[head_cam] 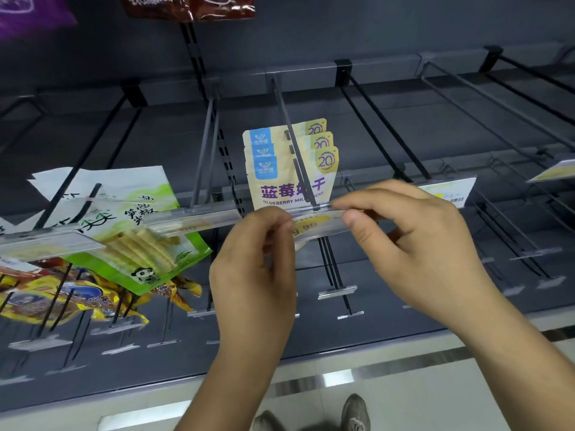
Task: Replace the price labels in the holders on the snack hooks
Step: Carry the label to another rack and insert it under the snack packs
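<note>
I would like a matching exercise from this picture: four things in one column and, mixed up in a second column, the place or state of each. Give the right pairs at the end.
Things:
1. blueberry milk packs
2. green bamboo shoot bag
3. clear label holder
4. right hand

Places or states:
A. pinching the holder's right end
B. hanging on the middle hook, behind the holder
C. held between both hands, with a yellow price label inside
D. on the hook to the left, tilted

Pairs: 1-B, 2-D, 3-C, 4-A
</note>
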Demonstrator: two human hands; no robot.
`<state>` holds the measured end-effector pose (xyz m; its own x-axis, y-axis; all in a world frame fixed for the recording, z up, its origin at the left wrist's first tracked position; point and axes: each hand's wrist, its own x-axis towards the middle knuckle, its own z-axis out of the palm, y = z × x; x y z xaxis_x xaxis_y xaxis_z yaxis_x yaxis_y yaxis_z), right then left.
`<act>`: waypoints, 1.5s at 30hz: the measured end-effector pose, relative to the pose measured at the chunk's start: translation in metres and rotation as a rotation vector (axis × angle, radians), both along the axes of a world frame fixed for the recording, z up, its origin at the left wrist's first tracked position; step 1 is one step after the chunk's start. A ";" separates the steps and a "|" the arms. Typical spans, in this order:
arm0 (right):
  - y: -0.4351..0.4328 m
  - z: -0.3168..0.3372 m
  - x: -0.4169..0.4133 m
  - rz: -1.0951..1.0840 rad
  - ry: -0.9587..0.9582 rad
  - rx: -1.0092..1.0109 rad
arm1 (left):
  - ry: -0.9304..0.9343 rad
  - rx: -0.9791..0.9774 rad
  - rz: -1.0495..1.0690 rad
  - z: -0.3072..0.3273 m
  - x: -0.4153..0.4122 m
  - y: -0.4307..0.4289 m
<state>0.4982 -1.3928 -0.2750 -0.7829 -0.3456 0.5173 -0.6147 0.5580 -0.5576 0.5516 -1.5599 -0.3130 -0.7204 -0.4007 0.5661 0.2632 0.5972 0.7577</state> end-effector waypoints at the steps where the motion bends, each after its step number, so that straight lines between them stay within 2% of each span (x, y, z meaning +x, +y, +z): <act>1: 0.000 -0.001 0.001 -0.007 0.019 0.009 | -0.016 -0.033 0.003 0.000 0.000 -0.001; 6: -0.004 -0.007 0.000 -0.109 0.087 -0.034 | -0.046 -0.128 0.001 0.004 -0.002 -0.004; 15: -0.008 -0.026 0.000 -0.220 0.220 -0.085 | -0.053 -0.149 -0.044 0.004 -0.005 -0.006; 29: -0.009 -0.054 0.004 -0.283 0.504 0.021 | 0.071 -0.177 -0.045 -0.014 -0.001 -0.008; 34: -0.015 -0.058 0.008 -0.294 0.478 0.022 | 0.124 -0.095 -0.010 -0.025 0.000 -0.003; 38: -0.019 -0.053 0.023 -0.295 0.291 -0.025 | 0.095 0.006 0.046 -0.030 0.001 0.004; 41: -0.019 -0.042 0.027 -0.288 0.153 0.023 | 0.058 0.135 0.042 -0.031 -0.002 0.005; 44: -0.008 -0.028 0.043 -0.270 0.179 0.094 | 0.040 0.170 0.037 -0.029 -0.004 0.005; 45: 0.002 -0.024 0.045 -0.278 0.207 0.060 | 0.036 0.172 0.036 -0.028 -0.006 0.004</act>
